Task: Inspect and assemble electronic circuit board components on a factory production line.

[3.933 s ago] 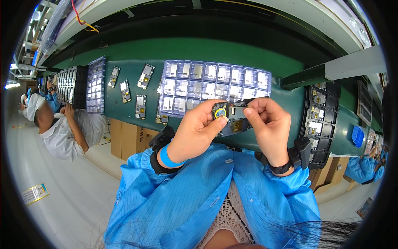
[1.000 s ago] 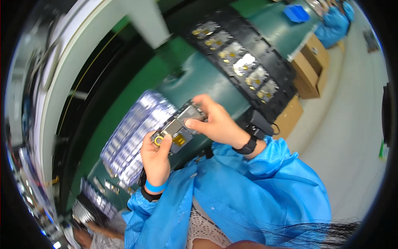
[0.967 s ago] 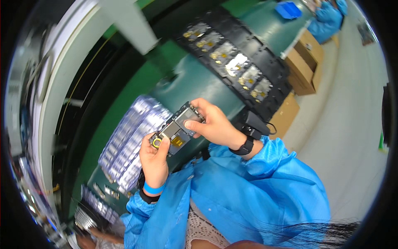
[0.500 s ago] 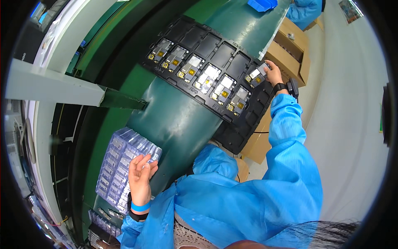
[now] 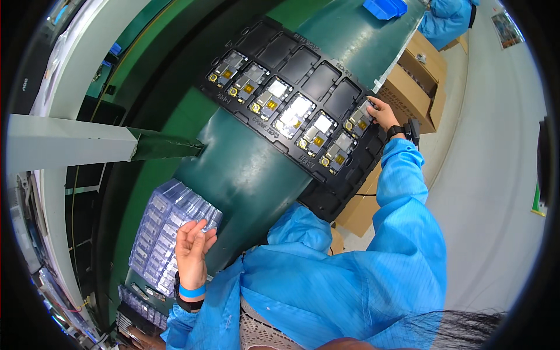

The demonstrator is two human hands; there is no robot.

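My right hand [image 5: 383,113] grips the edge of a phone circuit board [image 5: 358,119] between thumb and fingers. This board lies at the right end of a black moulded tray [image 5: 245,112]. A row of similar boards, such as the bright silver one [image 5: 294,115], fills the tray's near pockets. My left hand [image 5: 191,248] is raised beside a stack of clear plastic blister trays [image 5: 153,236] holding small parts. Its fingertips curl together against the thumb; whatever they may pinch is too small to make out.
The tray lies across a green work surface [image 5: 242,166]. A green-and-grey post [image 5: 105,137] juts in from the left. Cardboard boxes [image 5: 408,96] stand at the right, a blue bin [image 5: 385,8] at the far end. Another person's blue sleeve [image 5: 446,22] shows there; someone's hand [image 5: 146,339] appears lower left.
My right hand has lowered the board, which now lies flatter in the tray's end. The left hand keeps its pinch beside the blister trays. The whole view has shifted slightly.
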